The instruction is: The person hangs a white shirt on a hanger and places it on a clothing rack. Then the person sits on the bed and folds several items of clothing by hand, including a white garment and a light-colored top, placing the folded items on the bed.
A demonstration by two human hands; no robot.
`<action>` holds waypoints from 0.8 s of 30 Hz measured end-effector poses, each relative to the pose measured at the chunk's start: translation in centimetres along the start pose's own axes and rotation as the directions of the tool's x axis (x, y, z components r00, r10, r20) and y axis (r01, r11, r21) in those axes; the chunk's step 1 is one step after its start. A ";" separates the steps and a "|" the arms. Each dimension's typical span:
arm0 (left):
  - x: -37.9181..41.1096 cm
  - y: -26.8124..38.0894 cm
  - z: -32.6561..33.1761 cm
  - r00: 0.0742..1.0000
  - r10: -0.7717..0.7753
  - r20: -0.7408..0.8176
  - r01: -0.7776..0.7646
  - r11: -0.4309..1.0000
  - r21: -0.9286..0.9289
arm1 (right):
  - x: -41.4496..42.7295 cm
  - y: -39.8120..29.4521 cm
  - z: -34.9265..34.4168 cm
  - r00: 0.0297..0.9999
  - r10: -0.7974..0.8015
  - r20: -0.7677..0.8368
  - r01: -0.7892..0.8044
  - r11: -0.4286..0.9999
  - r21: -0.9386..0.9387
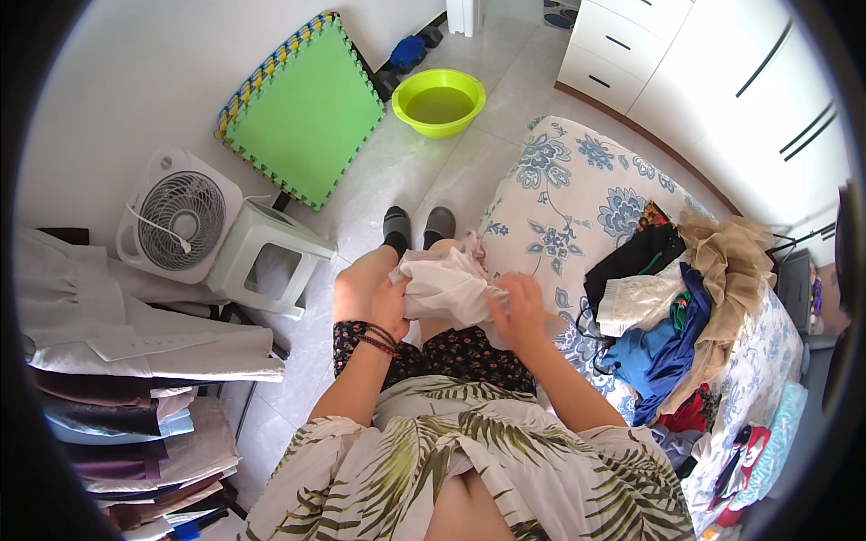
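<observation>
A bunched piece of thin white fabric (446,287), probably a garment, lies across my lap above the dark floral shorts. My left hand (390,308), with beaded bracelets at the wrist, grips its left end. At the other end my right hand (521,308) pinches the cloth; it is slightly blurred, and its fingertips are partly hidden by the folds. Just right of my right hand is the bed (541,182), spread with a white sheet of blue flowers. A heap of clothes (656,351) sits on it, with black, cream, blue and tan pieces.
A yellow-green basin (438,125) holding liquid stands on the tiled floor ahead. Green foam mats (304,115) lean against the wall. To the left are a box fan (183,223), a plastic stool (270,257) and a rack of hung clothes (135,426). White cabinets (676,88) line the right.
</observation>
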State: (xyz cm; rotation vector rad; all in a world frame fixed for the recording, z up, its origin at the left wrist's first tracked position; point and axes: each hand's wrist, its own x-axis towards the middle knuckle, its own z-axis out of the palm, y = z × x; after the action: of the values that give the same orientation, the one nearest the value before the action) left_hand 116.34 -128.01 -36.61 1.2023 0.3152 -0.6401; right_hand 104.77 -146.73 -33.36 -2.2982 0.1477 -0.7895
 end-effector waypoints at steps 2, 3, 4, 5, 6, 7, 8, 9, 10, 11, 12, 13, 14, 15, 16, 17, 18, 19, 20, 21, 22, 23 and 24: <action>0.0 0.3 0.1 0.999 -0.030 0.030 0.028 0.997 0.068 | -0.6 -1.3 0.3 0.975 -0.214 0.054 0.218 0.970 -0.103; -0.1 0.2 -0.1 0.998 -0.045 0.037 0.041 0.995 0.088 | -0.9 -1.7 0.6 0.960 -0.247 0.135 0.265 0.955 -0.133; 0.2 0.1 -0.3 0.998 -0.039 0.044 0.036 0.997 0.070 | -0.8 -1.9 0.7 0.933 -0.287 0.215 0.324 0.933 -0.160; 0.7 0.1 -0.6 0.999 -0.033 0.011 0.032 0.996 0.083 | -0.8 -1.7 0.7 0.917 -0.311 0.252 0.350 0.928 -0.128; 1.2 0.0 -0.8 0.999 -0.028 -0.018 0.030 0.995 0.096 | -0.9 -1.1 0.7 0.897 -0.335 0.287 0.375 0.922 -0.095; 2.0 0.0 -1.4 0.996 -0.020 -0.092 0.033 0.989 0.143 | -1.2 -0.4 0.8 0.877 -0.358 0.319 0.394 0.917 -0.054; 2.4 0.4 -1.7 0.987 -0.011 -0.161 0.042 0.981 0.192 | -1.7 0.6 0.3 0.869 -0.354 0.345 0.386 0.922 -0.027; 2.8 0.9 -2.2 0.986 0.008 -0.167 0.016 0.990 0.142 | -2.3 1.8 -0.4 0.860 -0.349 0.371 0.376 0.927 0.000; 2.7 1.7 -2.7 0.984 0.026 -0.177 -0.011 0.996 0.086 | -2.6 2.3 -0.9 0.847 -0.349 0.401 0.369 0.929 0.029; 2.9 2.2 -3.1 0.983 0.040 -0.178 -0.036 0.999 0.026 | -2.8 2.4 -1.3 0.855 -0.328 0.402 0.359 0.933 -0.002; 3.3 2.5 -3.7 0.993 0.033 -0.116 -0.035 0.999 -0.013 | -3.0 2.4 -1.8 0.863 -0.306 0.402 0.348 0.937 -0.034; 2.9 2.7 -3.1 0.994 -0.028 -0.110 0.024 0.999 -0.039 | -3.0 2.3 -2.2 0.869 -0.285 0.404 0.337 0.939 -0.063; 2.2 3.3 -2.2 0.991 -0.090 -0.101 0.084 0.995 -0.058 | -2.5 1.0 -2.4 0.890 -0.309 0.334 0.350 0.935 -0.067; 1.9 3.5 -1.6 0.984 -0.151 -0.091 0.144 0.987 -0.075 | -1.9 -0.9 -2.2 0.906 -0.332 0.262 0.362 0.930 -0.073; 3.2 1.6 -3.0 0.971 -0.239 -0.024 0.234 0.963 -0.134 | -1.2 -2.5 -1.7 0.910 -0.370 0.189 0.387 0.920 -0.064; 2.6 1.6 -2.2 0.968 -0.250 0.005 0.249 0.961 -0.123 | -1.1 -2.5 -0.9 0.921 -0.345 0.181 0.369 0.922 -0.118; 1.9 1.3 -1.1 0.965 -0.261 0.034 0.263 0.958 -0.111 | -1.3 -1.9 0.1 0.931 -0.321 0.173 0.349 0.921 -0.171; 1.3 1.2 -0.7 0.960 -0.273 0.060 0.278 0.956 -0.097 | -1.6 -1.4 1.2 0.942 -0.295 0.163 0.326 0.919 -0.221; 1.3 1.3 -1.1 0.948 -0.303 0.098 0.304 0.953 0.003 | -1.9 -0.2 1.3 0.926 -0.236 0.293 0.289 0.945 -0.152; 1.4 1.3 -1.4 0.955 -0.294 0.043 0.295 0.955 -0.031 | -2.2 0.6 1.2 0.930 -0.235 0.282 0.279 0.952 -0.125; 0.6 2.1 -0.5 0.959 -0.284 -0.010 0.283 0.957 -0.067 | -2.1 1.2 0.9 0.933 -0.235 0.273 0.271 0.958 -0.099; 0.2 2.6 0.0 0.959 -0.276 -0.062 0.269 0.958 -0.103 | -2.1 1.7 0.8 0.935 -0.235 0.265 0.263 0.962 -0.074; 0.4 2.7 -0.8 0.966 -0.257 -0.019 0.256 0.965 -0.053 | -2.2 1.9 0.9 0.957 -0.208 0.204 0.222 0.974 -0.050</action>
State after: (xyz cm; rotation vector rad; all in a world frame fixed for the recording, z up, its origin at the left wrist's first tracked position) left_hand 118.40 -126.82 -35.01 1.1312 0.5117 -0.8370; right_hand 103.67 -146.94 -36.22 -2.4751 -0.1697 -0.6661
